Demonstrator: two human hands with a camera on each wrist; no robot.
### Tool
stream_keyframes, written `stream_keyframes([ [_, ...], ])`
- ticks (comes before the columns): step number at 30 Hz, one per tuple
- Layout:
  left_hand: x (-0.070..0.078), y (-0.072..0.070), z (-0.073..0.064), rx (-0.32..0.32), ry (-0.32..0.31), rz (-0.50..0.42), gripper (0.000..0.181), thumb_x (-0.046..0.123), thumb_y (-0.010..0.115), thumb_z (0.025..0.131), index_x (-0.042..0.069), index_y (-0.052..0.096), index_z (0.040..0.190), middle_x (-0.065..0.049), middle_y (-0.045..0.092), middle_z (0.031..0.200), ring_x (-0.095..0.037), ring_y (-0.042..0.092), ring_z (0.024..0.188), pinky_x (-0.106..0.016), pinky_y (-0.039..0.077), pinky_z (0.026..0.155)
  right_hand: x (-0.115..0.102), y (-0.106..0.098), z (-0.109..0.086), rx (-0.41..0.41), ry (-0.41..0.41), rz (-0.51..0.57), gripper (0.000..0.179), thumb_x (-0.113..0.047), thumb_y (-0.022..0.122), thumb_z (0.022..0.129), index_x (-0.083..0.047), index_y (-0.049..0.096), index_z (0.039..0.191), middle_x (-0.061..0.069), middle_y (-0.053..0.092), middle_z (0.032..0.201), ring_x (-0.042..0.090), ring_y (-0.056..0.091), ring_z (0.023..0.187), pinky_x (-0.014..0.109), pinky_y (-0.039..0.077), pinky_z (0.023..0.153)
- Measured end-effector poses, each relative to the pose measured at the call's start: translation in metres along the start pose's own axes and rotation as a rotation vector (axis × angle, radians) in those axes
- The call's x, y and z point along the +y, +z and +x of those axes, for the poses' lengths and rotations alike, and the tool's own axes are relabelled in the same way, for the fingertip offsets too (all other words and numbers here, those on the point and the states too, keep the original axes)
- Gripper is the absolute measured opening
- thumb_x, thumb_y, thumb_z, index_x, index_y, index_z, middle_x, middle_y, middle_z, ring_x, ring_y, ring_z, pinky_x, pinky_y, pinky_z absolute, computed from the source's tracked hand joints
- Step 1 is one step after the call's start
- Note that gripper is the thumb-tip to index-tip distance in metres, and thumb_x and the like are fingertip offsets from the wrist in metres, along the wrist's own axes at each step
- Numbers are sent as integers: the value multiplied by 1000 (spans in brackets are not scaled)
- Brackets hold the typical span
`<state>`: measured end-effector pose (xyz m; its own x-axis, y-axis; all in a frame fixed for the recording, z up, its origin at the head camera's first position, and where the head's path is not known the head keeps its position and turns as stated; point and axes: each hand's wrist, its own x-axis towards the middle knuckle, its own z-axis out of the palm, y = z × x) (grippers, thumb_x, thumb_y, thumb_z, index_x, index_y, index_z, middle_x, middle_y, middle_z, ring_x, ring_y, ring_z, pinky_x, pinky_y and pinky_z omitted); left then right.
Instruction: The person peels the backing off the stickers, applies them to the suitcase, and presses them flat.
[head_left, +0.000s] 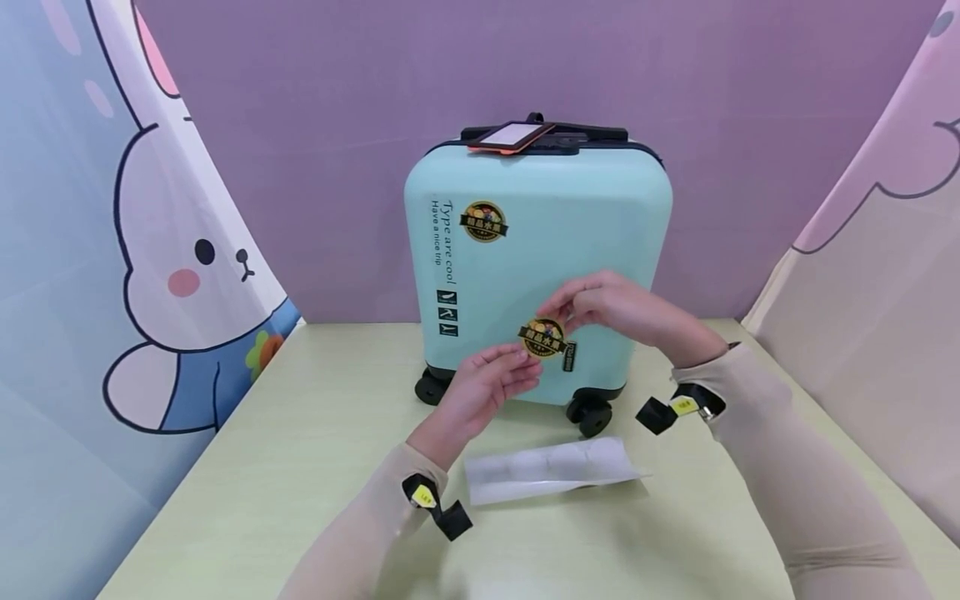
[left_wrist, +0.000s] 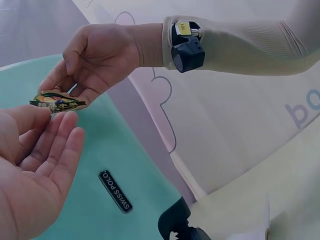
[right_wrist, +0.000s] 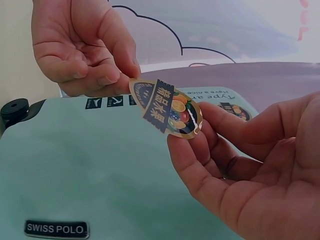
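Between both hands is a round black-and-gold sticker (head_left: 543, 337) with fruit printed on it, held in front of a mint-green suitcase (head_left: 540, 250). My left hand (head_left: 491, 385) pinches its lower left edge between thumb and fingertip. At the opposite edge, my right hand (head_left: 603, 307) holds it with thumb and fingers, as the right wrist view shows with the sticker (right_wrist: 167, 109) slightly bent. A matching sticker (head_left: 483, 222) is stuck on the suitcase's upper left. In the left wrist view the sticker (left_wrist: 57, 101) appears nearly edge-on.
A white sticker backing sheet (head_left: 551, 472) lies on the pale table (head_left: 337, 467) in front of the suitcase. A luggage tag (head_left: 512, 135) rests by the top handle. Black wheels (head_left: 590, 414) stand below. A purple backdrop (head_left: 315, 150) and printed curtains (head_left: 67, 250) surround the table.
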<state>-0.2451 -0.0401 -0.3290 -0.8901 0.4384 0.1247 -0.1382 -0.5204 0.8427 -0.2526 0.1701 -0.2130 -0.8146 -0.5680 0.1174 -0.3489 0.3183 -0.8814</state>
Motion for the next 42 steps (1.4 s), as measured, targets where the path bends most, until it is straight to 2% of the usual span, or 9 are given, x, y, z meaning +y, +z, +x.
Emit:
stream_keyframes([
  [17, 15, 11, 4, 5, 40, -30, 29, -4, 50, 100, 13, 72, 92, -5, 74, 89, -14, 72, 86, -28, 59, 83, -26, -9, 3, 10, -7, -58, 41, 0, 33, 96, 15, 63, 119, 19, 67, 118, 23, 64, 97, 34, 56, 89],
  [29, 27, 20, 12, 7, 95, -68, 34, -6, 46, 101, 12, 74, 93, -5, 74, 93, -16, 72, 90, -28, 59, 84, -50, -15, 6, 64, 4, -143, 40, -1, 36, 96, 9, 67, 119, 14, 68, 119, 21, 64, 98, 29, 54, 89],
  [38, 36, 28, 18, 35, 114, -100, 26, -6, 46, 100, 6, 69, 102, -8, 73, 98, -18, 71, 93, -29, 58, 87, -65, -18, 5, 115, 12, -183, 37, -2, 42, 93, 4, 70, 117, 10, 70, 116, 21, 62, 97, 27, 53, 87],
  [42, 39, 30, 21, 41, 124, -111, 28, -8, 46, 99, -3, 63, 121, -8, 73, 99, -18, 71, 94, -30, 58, 87, -68, -19, 6, 136, 11, -227, 37, -3, 42, 94, 2, 71, 117, 8, 70, 117, 22, 62, 98, 27, 52, 88],
])
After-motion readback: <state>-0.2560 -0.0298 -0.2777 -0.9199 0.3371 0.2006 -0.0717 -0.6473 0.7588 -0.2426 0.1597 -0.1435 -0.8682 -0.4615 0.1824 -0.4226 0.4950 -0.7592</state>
